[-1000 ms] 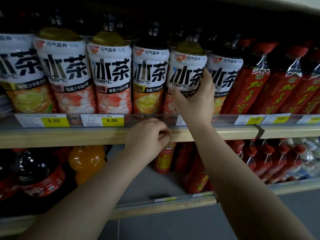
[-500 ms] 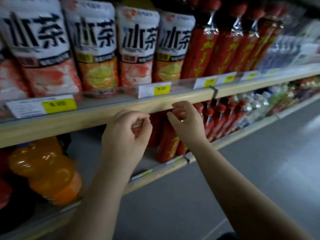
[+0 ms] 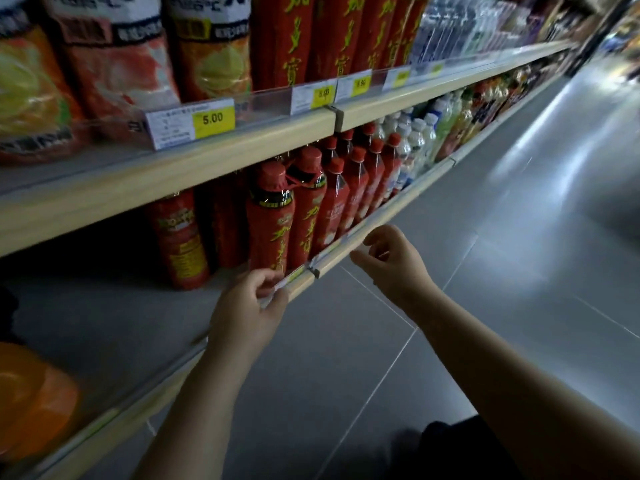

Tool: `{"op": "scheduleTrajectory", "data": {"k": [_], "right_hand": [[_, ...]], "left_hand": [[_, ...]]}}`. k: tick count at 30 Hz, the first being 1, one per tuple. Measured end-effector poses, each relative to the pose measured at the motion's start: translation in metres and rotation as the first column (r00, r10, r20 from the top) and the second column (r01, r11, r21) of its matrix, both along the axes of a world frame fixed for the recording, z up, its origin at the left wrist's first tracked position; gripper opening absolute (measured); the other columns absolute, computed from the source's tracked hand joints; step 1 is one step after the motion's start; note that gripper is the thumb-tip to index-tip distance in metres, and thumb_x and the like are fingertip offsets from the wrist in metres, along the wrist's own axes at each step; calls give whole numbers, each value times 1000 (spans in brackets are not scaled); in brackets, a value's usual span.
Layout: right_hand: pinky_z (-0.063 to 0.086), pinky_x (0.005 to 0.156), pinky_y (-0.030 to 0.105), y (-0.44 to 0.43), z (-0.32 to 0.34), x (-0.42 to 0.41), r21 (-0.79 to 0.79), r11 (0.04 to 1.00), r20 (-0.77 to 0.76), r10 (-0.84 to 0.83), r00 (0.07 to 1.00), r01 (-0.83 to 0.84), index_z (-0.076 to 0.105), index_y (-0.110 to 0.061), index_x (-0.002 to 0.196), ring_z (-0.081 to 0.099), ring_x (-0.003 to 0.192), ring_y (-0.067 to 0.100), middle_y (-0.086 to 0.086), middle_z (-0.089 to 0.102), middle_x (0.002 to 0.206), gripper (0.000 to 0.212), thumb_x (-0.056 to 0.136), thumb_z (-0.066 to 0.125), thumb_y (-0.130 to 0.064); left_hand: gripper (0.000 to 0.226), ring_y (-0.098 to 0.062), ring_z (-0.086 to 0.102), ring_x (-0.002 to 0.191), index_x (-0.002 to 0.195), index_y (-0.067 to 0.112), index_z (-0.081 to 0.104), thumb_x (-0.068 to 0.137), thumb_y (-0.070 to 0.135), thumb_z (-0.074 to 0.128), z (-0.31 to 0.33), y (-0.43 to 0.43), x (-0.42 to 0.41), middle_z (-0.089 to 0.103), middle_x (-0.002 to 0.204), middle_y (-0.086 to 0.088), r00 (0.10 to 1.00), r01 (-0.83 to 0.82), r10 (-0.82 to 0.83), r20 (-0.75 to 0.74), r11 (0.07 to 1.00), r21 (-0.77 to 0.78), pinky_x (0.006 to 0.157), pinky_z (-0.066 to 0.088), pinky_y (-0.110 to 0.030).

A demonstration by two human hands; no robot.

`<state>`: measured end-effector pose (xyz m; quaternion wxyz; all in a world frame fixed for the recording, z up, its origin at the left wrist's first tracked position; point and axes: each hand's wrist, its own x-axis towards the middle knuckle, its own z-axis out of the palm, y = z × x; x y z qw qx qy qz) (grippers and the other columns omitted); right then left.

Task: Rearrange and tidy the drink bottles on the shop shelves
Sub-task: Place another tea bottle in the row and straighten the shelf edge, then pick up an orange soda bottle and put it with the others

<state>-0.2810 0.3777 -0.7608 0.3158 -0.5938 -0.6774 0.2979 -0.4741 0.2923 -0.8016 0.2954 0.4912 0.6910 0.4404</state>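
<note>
Red-wrapped drink bottles (image 3: 270,220) stand in rows on the lower shelf (image 3: 398,206), with one more red bottle (image 3: 181,237) set apart to their left. My left hand (image 3: 247,310) is at that shelf's front rail, thumb and fingers pinched on a small white price label (image 3: 278,289). My right hand (image 3: 393,261) hovers just off the rail further right, fingers curled but apart, holding nothing. On the upper shelf (image 3: 242,143) stand iced-tea bottles (image 3: 117,64) and tall red bottles (image 3: 277,39).
An orange bottle (image 3: 31,400) lies at the lower shelf's left, beside a bare grey stretch (image 3: 104,317). White and clear bottles (image 3: 414,143) continue rightward. Yellow 5.00 price tags (image 3: 213,119) line the upper rail. Grey tiled aisle floor (image 3: 519,271) runs to the right.
My right hand let go of an iced-tea bottle on the upper shelf. Both hands dropped to the lower shelf's rail, and the view swung down and to the right.
</note>
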Motion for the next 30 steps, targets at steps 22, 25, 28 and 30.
{"op": "scheduleTrajectory", "data": {"k": [22,25,28,30], "right_hand": [[44,61,26,-15,178,-26,-491,806,-20,368,929,-330,50,-27,99,54,72,10,-9,53,82,19,86,64,-31],[44,59,26,-27,202,-46,-519,745,-50,463,885,-420,50,-27,100,55,70,11,-7,55,83,21,86,65,-30],[41,56,25,-37,222,-69,-527,691,-61,550,833,-494,51,-26,98,54,69,13,-4,56,83,20,85,66,-27],[39,54,24,-43,232,-84,-524,656,-63,607,792,-544,52,-26,95,54,67,13,-5,55,80,18,84,66,-25]], "left_hand": [[12,1,58,84,93,28,63,88,18,59,237,-32,12,62,89,16,977,-169,207,50,895,-414,68,43,-18],[13,12,57,76,89,28,62,88,15,61,262,-67,-3,60,87,21,950,-258,309,51,865,-430,63,41,-5],[20,18,54,68,77,35,58,88,18,63,280,-99,-12,58,80,25,897,-384,441,24,807,-449,56,38,-1],[21,13,55,68,73,37,59,87,21,63,287,-118,-16,59,78,25,850,-465,527,8,758,-457,55,37,-4]]}}
